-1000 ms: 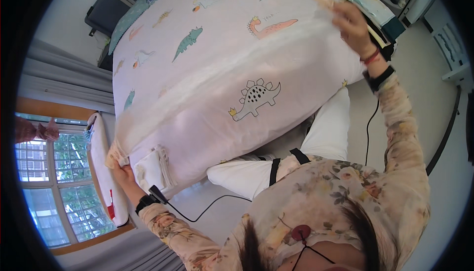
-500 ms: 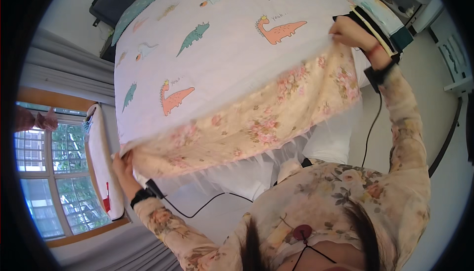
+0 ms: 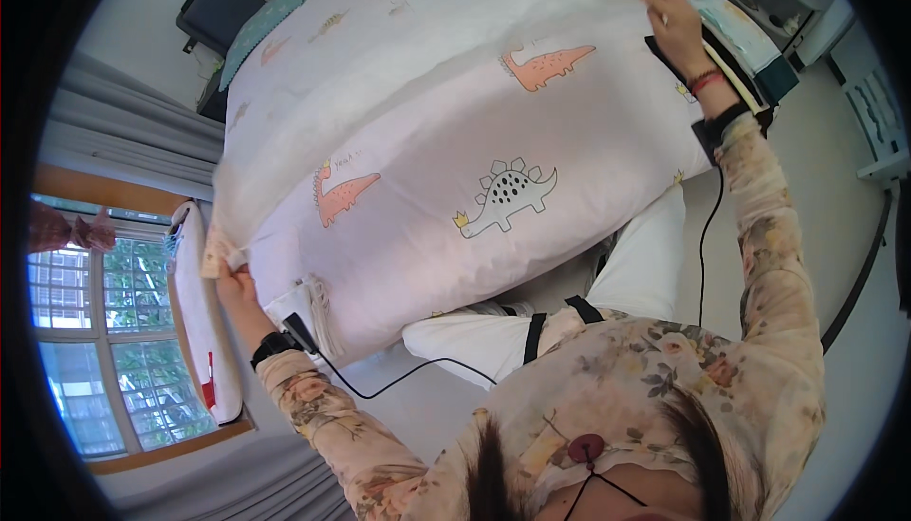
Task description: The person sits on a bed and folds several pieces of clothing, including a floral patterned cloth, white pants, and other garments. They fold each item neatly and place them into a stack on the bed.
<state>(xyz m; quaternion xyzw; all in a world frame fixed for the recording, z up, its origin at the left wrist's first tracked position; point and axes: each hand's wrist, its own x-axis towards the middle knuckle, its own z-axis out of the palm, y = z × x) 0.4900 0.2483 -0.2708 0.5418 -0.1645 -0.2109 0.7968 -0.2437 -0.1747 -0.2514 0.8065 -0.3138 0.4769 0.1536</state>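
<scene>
A thin floral cloth (image 3: 380, 75), pale and smeared by motion, billows over the bed. At the left bed edge my left hand (image 3: 237, 288) is closed on one corner of it. My right hand (image 3: 672, 27) is raised over the far right side of the bed, its fingers pinched at the cloth's other end, which is blurred there. Below the cloth lies a pale pink bedspread (image 3: 408, 265) printed with dinosaurs. A bundle of white cord (image 3: 327, 317) lies on the bed's near left corner, beside my left wrist.
Folded clothes and a dark pad (image 3: 731, 65) lie at the bed's right edge. Black cables (image 3: 408, 369) run from both wrist bands. A window (image 3: 123, 331) and grey curtains (image 3: 133, 132) are on the left. Shelves (image 3: 769, 9) stand at the far right.
The cloth has swung up and away from me, from hanging at the bed's near edge to billowing over the bed. My right hand has risen farther away; my left stays near its place.
</scene>
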